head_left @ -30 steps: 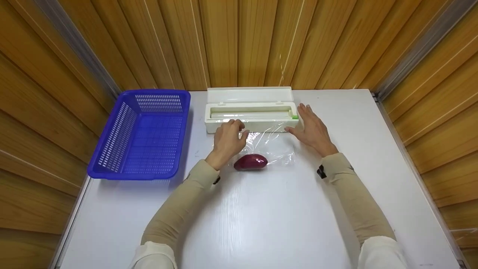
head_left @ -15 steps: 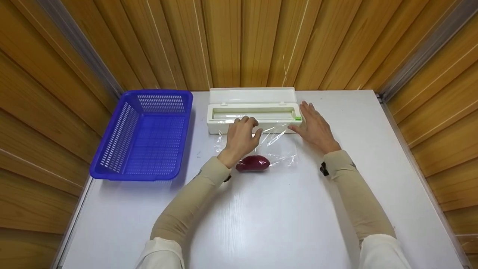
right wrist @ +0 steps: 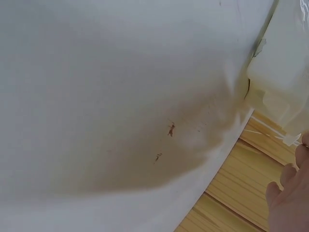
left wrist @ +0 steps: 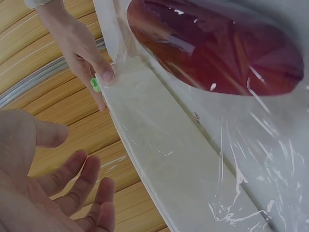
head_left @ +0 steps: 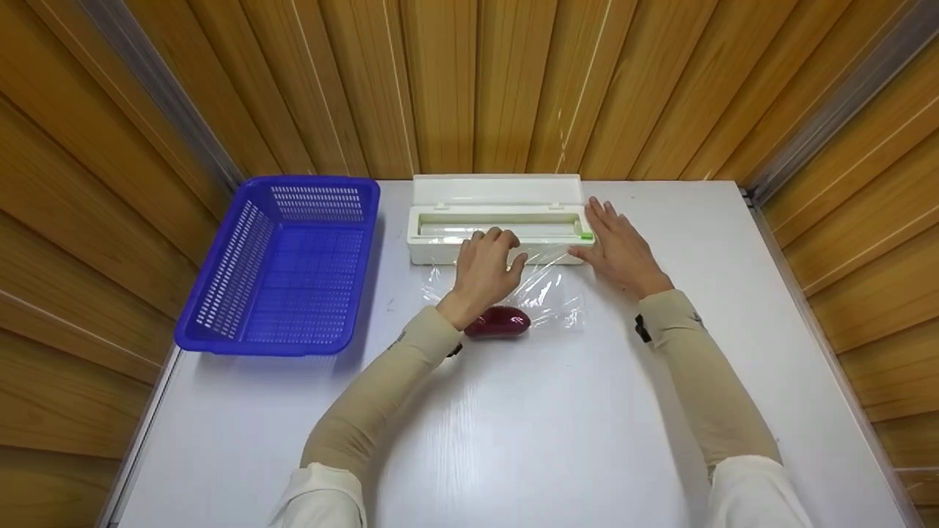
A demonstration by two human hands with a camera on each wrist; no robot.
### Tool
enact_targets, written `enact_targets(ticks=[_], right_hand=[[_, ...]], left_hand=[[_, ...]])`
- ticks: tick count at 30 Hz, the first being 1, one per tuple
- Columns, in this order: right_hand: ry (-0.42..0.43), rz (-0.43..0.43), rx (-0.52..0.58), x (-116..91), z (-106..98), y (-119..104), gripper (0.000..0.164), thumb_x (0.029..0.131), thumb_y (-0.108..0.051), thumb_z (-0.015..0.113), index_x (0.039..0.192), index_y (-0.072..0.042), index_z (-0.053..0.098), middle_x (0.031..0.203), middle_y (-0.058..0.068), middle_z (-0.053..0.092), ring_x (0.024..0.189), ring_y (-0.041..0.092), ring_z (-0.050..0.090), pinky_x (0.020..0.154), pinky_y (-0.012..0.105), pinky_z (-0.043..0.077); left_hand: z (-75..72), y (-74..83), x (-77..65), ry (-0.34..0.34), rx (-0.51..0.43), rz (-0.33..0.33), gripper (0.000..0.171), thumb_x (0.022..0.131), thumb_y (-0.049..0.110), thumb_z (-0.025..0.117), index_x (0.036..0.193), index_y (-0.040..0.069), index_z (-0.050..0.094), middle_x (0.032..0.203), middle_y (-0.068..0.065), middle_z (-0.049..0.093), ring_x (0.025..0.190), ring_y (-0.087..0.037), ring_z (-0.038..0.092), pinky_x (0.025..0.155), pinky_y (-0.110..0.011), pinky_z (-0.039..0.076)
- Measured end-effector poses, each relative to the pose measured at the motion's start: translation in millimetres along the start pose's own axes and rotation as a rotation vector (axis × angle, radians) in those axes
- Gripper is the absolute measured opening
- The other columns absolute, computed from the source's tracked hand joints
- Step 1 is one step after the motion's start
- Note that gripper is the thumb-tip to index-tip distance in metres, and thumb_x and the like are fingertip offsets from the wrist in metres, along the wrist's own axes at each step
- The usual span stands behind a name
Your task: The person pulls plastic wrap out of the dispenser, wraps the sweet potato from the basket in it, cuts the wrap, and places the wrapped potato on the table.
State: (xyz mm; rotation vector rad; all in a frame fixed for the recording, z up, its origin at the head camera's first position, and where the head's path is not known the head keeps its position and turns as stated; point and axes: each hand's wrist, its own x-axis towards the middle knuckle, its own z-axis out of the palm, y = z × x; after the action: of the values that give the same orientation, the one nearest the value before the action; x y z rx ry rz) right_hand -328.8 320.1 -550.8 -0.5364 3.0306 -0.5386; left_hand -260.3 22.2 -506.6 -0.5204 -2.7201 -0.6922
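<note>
A white cling film dispenser box lies lengthwise at the back with its lid raised and a film roll inside. Clear cling film runs from its front onto the table. A glossy dark-red oblong item, like a small eggplant, lies under the film. My left hand hovers over the film before the box, partly covering the item. In the left wrist view its fingers are loosely bent around nothing. My right hand touches the box's right end, fingers straight, thumb at the front corner.
A blue plastic basket stands at the left of the white table. A small green slider sits at the box's right end. Wood-patterned walls close in the back and both sides.
My left hand has shifted to the right over the film, covering more of the dark-red item's left end. The right hand has stayed at the box's right end.
</note>
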Motion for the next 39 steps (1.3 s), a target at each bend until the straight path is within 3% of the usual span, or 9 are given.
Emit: enact_targets(ticks=[6,14,23,33,39], right_hand=[[-0.037,-0.010,-0.007,2.9,-1.3,1.6,0.096,0.104,-0.068,0.050,0.172,-0.016,0.009,0.181,-0.001,0.001,0.168,0.029,0.001,0.135,0.051,0.004],[-0.047,-0.048,-0.047,6.9,-4.6,1.5,0.094,0.105,-0.064,0.051,0.172,-0.010,0.012,0.181,0.006,0.007,0.168,0.031,0.003,0.135,0.050,0.005],[-0.060,-0.059,-0.064,7.4,-3.6,2.3,0.094,0.106,-0.065,0.050,0.171,-0.008,0.013,0.180,0.009,0.010,0.168,0.031,0.007,0.135,0.049,0.007],[-0.053,-0.060,-0.077,9.4,-4.7,-0.2,0.094,0.106,-0.066,0.047,0.171,-0.007,0.012,0.180,0.011,0.013,0.167,0.032,0.009,0.135,0.050,0.008],[-0.055,-0.055,-0.077,7.1,-3.4,1.3,0.094,0.106,-0.066,0.048,0.171,-0.007,0.013,0.180,0.011,0.013,0.167,0.033,0.009,0.135,0.051,0.009]], left_hand=[[1.7,1.7,3.3,0.000,-0.004,0.013,0.026,0.100,0.034,0.070,0.114,0.012,0.075,0.111,-0.006,0.076,0.100,-0.034,0.069,0.087,-0.045,0.054],[8.5,4.5,13.5,-0.033,0.003,0.029,0.028,0.101,0.034,0.069,0.117,0.012,0.075,0.115,-0.006,0.075,0.104,-0.033,0.068,0.090,-0.044,0.053],[25.7,13.1,30.6,-0.076,-0.010,0.060,0.028,0.103,0.032,0.067,0.123,0.013,0.075,0.126,-0.005,0.074,0.115,-0.031,0.067,0.098,-0.043,0.053],[45.5,20.7,46.0,-0.038,-0.006,0.116,0.026,0.101,0.028,0.070,0.123,0.014,0.076,0.124,-0.005,0.075,0.111,-0.030,0.067,0.096,-0.042,0.052],[56.8,28.7,52.9,-0.064,-0.006,0.111,0.027,0.103,0.029,0.068,0.125,0.016,0.075,0.127,-0.003,0.075,0.116,-0.028,0.065,0.099,-0.040,0.051]])
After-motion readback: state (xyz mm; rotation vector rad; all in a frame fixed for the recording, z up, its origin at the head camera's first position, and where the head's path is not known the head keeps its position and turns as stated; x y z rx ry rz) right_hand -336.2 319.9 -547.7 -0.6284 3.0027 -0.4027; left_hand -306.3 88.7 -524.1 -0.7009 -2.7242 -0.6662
